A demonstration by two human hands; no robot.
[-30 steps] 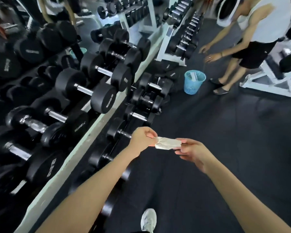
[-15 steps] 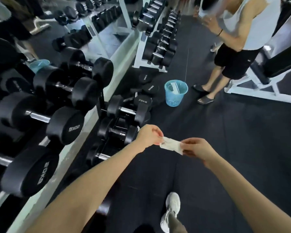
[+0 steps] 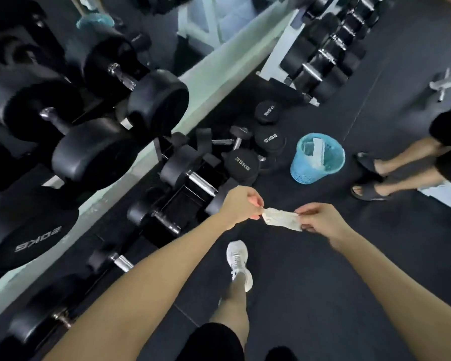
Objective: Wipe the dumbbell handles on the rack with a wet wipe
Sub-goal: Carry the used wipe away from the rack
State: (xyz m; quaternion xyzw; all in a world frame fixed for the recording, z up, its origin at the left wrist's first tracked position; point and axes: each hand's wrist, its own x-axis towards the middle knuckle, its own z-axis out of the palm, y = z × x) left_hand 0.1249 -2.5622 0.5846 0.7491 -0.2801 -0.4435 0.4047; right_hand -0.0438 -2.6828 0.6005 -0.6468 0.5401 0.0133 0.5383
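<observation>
Left grip (image 3: 241, 204), right grip (image 3: 320, 220) pinch opposite ends of wet wipe (image 3: 281, 220) | rack (image 3: 216, 72) edge left | floor (image 3: 323, 287) open right

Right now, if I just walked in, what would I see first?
The left hand and right hand in the middle, each pinching an end of a white wet wipe. Big black dumbbells crowd the left side, and a blue basket stands on the floor beyond the hands.

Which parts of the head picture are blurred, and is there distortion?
Head view: rack dumbbells at upper left are motion-smeared; the wet wipe, left hand and right hand are fairly sharp; the wide-angle lens stretches the frame edges; light is dim.
</observation>
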